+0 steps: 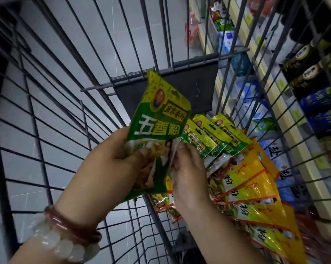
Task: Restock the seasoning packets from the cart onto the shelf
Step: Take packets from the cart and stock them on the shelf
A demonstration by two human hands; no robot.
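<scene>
My left hand grips a green five-spice seasoning packet by its lower part and holds it upright over the wire cart. My right hand sits just right of it, fingers curled at the packet's right edge. Behind my right hand, several more green packets lie fanned in the cart. Below them, a row of yellow packets runs toward the near right corner. The shelf stands to the right, beyond the cart's bars.
The cart's grey fold-down flap is at its far end. Shelf tiers on the right carry white and blue bags and dark packets. Grey tiled floor shows through the left bars.
</scene>
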